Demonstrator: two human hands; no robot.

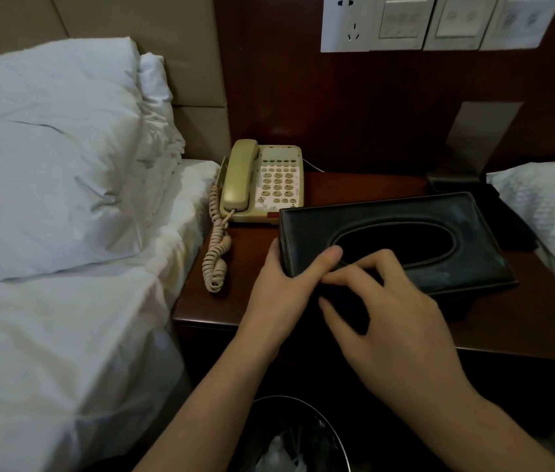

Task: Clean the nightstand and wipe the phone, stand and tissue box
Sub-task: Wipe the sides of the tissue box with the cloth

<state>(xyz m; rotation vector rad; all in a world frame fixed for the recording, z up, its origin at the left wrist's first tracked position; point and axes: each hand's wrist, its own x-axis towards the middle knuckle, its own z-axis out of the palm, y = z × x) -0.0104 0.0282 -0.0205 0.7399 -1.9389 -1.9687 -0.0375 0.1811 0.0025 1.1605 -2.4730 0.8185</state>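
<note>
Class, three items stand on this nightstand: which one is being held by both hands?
The black tissue box. The left hand grips its near-left corner and the right hand its front edge; the beige phone and dark stand sit untouched behind.

White bed (pixel 64 301) left, wood wall panel (pixel 354 107) w/ switches (pixel 402 22).

The view holds one cream corded telephone (pixel 262 182), one black leather tissue box (pixel 439 240), one dark wooden nightstand (pixel 242 287), two bare hands, two white pillows, one black wastebasket (pixel 334 434) and three white wall switch plates.
</note>
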